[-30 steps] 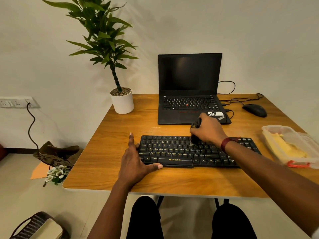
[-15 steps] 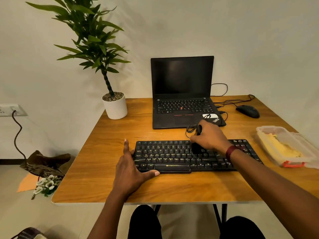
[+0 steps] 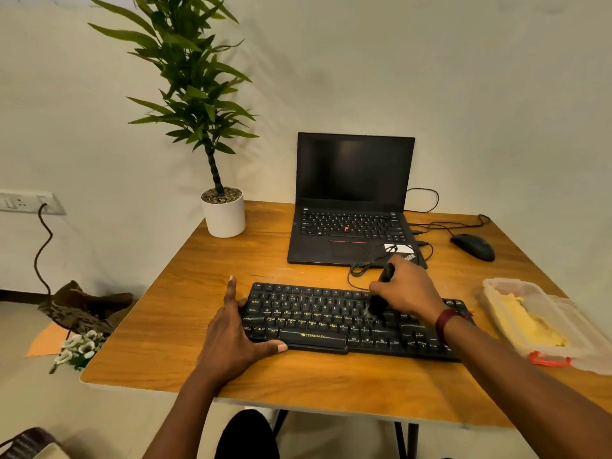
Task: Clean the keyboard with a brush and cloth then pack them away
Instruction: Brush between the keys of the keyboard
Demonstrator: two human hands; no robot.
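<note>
Brush [image 3: 385, 271] has tracked rightward along the keyboard [image 3: 314, 313] over the last second. Your right grip [image 3: 407, 289] clenches its handle, bristles on the keys just beneath. Left grip [image 3: 231, 329], released and flat, likely braces the keyboard's left end against sliding on the counter [image 3: 185, 326].

A black keyboard [image 3: 318, 321] with pale yellowish key legends lies flat near the front edge of the wooden table [image 3: 198, 293], its long side running left to right. A dark brush [image 3: 385, 274] stands nearly upright on the keys right of the middle, gripped by the right hand [image 3: 409, 291], its lower end touching the keys. The yellow cloth [image 3: 530, 326] lies crumpled inside a clear plastic container [image 3: 496, 286] just to the keyboard's right.
</note>
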